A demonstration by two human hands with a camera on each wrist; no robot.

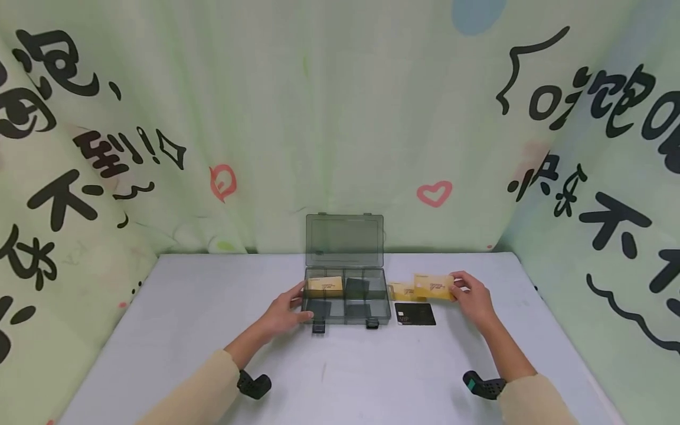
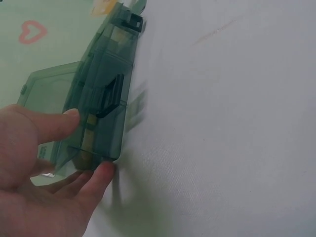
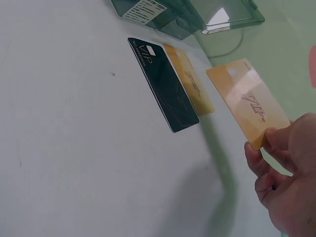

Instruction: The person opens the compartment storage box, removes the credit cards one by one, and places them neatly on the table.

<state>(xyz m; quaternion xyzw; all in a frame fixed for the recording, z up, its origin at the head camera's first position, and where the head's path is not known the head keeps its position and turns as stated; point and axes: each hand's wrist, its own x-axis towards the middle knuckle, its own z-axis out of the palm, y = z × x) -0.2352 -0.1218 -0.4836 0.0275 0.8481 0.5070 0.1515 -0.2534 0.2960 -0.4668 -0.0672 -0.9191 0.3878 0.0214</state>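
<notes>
My left hand (image 1: 284, 311) grips the front left corner of a clear grey-green plastic compartment box (image 2: 106, 64), thumb over the front wall and fingers at the side. The box's lid (image 1: 344, 240) stands raised at the back. A gold card (image 1: 325, 287) sits in the rear left compartment; dark cards (image 1: 358, 288) show in other compartments. My right hand (image 1: 474, 298) pinches another gold VIP card (image 3: 249, 102) by its right end, right of the box. Below and left of it, a gold card (image 3: 190, 79) lies on the table beside a black VIP card (image 3: 162, 84).
The box stands towards the back of a white-covered table (image 1: 329, 378), with two dark latches (image 1: 319, 326) hanging open at its front. A pale green curtain (image 1: 340, 118) with black lettering and red hearts surrounds the back and sides. Each wrist wears a black camera mount (image 1: 255, 385).
</notes>
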